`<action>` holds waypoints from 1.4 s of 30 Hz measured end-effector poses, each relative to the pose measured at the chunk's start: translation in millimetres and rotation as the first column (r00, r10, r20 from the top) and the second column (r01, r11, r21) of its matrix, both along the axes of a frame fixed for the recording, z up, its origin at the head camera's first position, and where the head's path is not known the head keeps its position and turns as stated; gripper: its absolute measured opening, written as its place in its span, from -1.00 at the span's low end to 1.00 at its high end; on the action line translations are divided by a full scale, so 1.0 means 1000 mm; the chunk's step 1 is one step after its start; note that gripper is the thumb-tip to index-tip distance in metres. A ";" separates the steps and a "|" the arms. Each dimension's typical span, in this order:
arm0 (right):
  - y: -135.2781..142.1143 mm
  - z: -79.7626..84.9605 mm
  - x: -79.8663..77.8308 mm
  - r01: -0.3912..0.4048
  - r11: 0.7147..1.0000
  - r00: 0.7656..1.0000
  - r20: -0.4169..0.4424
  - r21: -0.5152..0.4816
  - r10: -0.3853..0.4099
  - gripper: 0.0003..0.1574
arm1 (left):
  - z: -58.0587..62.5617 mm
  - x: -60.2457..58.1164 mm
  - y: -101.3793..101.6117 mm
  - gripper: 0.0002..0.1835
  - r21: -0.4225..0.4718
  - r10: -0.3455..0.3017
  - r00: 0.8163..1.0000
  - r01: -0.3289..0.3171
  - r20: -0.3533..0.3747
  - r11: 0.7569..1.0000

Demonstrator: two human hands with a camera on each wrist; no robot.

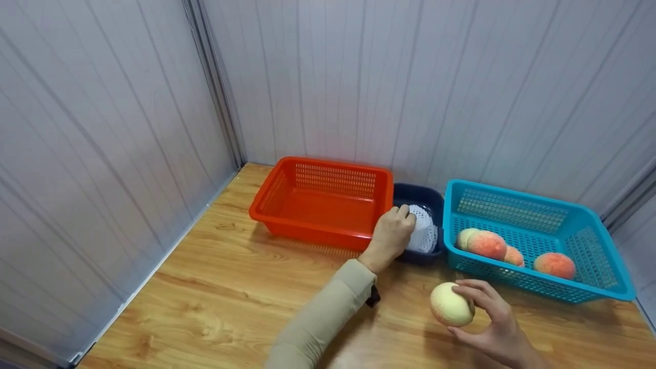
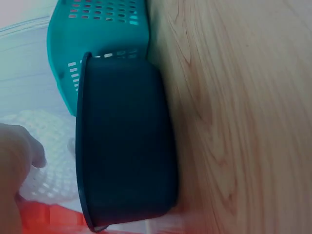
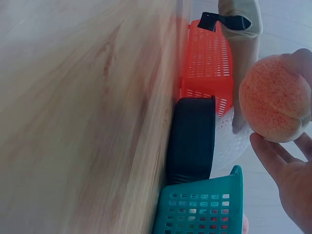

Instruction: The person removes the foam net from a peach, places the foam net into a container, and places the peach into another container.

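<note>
My left hand [image 1: 392, 233] pinches a white foam fruit net [image 1: 423, 233] at the dark blue basin [image 1: 425, 259], between the two baskets. In the left wrist view the net [image 2: 51, 170] shows above the rim of the basin [image 2: 126, 146]. Over the table in front of the turquoise basket, my right hand [image 1: 494, 324] holds a peach [image 1: 450, 305] between thumb and fingers. From the head its pale yellow side shows; the right wrist view has the pink, speckled side of the peach [image 3: 273, 100]. No net covers this fruit.
On the left stands a red-orange basket [image 1: 312, 226] with nothing in it. A turquoise basket [image 1: 610, 246] on the right holds several peaches [image 1: 487, 245]. Pale panelled walls [image 1: 333, 92] close off the back and sides of the wooden table [image 1: 205, 287].
</note>
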State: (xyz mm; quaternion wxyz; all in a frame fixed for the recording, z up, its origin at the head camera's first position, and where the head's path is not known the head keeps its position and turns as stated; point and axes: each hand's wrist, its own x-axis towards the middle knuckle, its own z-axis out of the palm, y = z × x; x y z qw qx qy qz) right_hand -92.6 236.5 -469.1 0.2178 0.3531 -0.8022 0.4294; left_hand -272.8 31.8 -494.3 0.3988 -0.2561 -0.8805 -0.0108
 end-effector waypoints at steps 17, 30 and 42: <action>-0.001 -0.006 0.000 -0.009 1.000 1.000 0.024 -0.016 0.010 0.00 | -0.002 -0.005 0.027 -0.85 -0.100 0.109 0.969 -0.088 0.224 0.991; -0.001 -0.003 -0.003 -0.002 1.000 1.000 0.012 -0.023 0.003 -0.02 | 0.003 0.006 0.038 -0.51 -0.039 0.087 0.738 -0.082 0.669 0.996; 0.003 -0.001 -0.007 0.011 1.000 1.000 0.002 -0.021 -0.011 -0.03 | -0.025 0.019 0.039 -0.33 -0.163 0.113 0.793 -0.017 0.599 0.986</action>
